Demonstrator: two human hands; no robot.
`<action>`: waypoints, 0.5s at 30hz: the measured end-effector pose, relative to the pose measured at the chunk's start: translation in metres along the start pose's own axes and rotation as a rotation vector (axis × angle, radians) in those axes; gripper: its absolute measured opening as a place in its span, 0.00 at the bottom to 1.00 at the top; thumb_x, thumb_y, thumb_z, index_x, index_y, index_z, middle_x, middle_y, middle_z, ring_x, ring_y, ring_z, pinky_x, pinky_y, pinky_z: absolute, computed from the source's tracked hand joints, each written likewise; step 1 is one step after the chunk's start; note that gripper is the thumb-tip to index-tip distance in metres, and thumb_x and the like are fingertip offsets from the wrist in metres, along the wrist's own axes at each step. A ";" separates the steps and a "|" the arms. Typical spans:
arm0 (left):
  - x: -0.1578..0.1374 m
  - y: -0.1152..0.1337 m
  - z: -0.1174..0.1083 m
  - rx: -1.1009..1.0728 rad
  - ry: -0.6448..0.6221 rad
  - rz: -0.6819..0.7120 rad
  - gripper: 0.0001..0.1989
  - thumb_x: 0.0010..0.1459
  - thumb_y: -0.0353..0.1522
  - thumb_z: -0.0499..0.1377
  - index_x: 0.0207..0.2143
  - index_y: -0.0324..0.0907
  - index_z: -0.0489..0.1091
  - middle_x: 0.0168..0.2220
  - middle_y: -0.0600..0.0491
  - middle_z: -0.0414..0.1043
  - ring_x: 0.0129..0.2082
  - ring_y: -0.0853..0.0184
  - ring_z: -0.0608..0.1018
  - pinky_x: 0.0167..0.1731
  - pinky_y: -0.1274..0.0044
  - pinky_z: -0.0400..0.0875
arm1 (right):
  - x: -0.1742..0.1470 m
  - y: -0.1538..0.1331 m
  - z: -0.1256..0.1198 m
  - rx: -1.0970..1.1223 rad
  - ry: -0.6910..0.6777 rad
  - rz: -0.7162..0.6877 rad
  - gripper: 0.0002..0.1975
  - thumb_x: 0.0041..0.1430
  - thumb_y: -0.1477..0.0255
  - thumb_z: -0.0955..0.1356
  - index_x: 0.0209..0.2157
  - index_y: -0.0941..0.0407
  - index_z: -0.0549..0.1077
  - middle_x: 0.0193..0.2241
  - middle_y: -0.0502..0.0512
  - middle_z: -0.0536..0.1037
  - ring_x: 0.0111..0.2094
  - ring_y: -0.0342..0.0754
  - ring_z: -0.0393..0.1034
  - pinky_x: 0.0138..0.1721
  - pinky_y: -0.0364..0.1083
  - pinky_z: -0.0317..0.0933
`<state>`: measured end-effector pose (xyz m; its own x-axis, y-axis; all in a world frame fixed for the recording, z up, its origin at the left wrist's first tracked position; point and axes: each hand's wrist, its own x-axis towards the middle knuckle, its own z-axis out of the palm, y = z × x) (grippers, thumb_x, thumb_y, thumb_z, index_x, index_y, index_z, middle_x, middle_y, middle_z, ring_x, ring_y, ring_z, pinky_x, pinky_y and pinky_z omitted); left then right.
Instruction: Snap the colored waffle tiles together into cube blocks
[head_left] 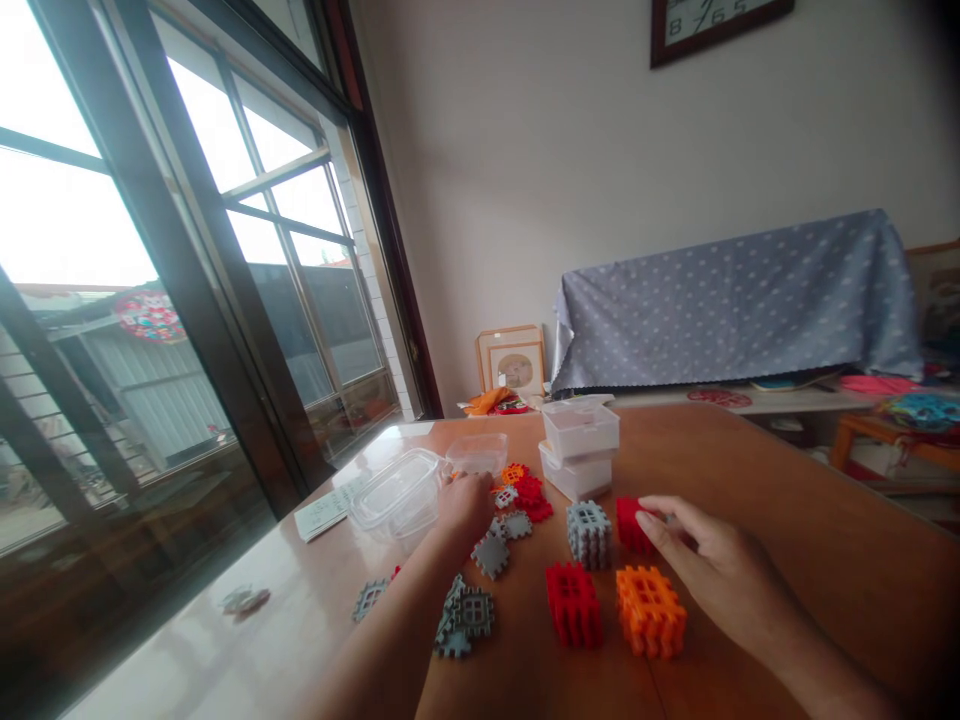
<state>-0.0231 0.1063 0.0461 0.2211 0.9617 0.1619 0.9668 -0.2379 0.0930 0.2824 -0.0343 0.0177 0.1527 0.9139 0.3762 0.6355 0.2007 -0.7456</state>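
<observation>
My right hand (697,540) has its thumb and fingers on the sides of a stack of red interlocking plastic tiles (630,524), which stands on the table. My left hand (466,497) reaches forward over the loose pieces, close to a clear plastic container; its fingers are mostly hidden, with bits of orange around them. Nearby stand a grey tile stack (589,534), another red stack (574,604) and an orange stack (650,611). Loose red tiles (531,497), an orange tile (514,474) and grey tiles (491,555) lie between my hands. More grey tiles (472,612) sit beside my left forearm.
Two white translucent boxes (577,474) are stacked beyond the grey stack. Clear containers (397,490) and a printed card (328,512) lie left on the brown table (720,450). A small bundle (244,600) rests near the left edge, by the window. A spotted cloth (735,310) covers something behind.
</observation>
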 end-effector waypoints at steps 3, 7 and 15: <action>-0.014 -0.006 -0.004 -0.028 0.013 0.033 0.10 0.62 0.31 0.56 0.41 0.48 0.77 0.43 0.48 0.81 0.47 0.55 0.79 0.51 0.67 0.65 | 0.001 0.005 0.001 0.000 0.001 0.016 0.25 0.66 0.47 0.63 0.51 0.49 0.76 0.31 0.52 0.83 0.34 0.54 0.78 0.37 0.48 0.68; -0.013 -0.007 -0.003 -0.071 0.012 0.025 0.11 0.64 0.35 0.55 0.43 0.47 0.77 0.41 0.48 0.82 0.42 0.58 0.81 0.41 0.72 0.69 | 0.000 0.003 0.000 0.007 0.014 0.008 0.24 0.66 0.48 0.63 0.52 0.49 0.76 0.33 0.53 0.84 0.35 0.54 0.79 0.37 0.48 0.69; 0.049 0.016 0.018 -0.100 -0.055 0.015 0.16 0.61 0.27 0.58 0.50 0.47 0.76 0.51 0.47 0.79 0.51 0.58 0.79 0.47 0.72 0.71 | -0.003 -0.010 -0.005 0.017 0.018 0.005 0.22 0.68 0.50 0.62 0.50 0.48 0.76 0.32 0.52 0.83 0.35 0.54 0.78 0.37 0.47 0.68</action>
<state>0.0051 0.1517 0.0379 0.2450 0.9633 0.1099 0.9463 -0.2623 0.1892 0.2791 -0.0404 0.0270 0.1698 0.9085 0.3819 0.6216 0.2019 -0.7568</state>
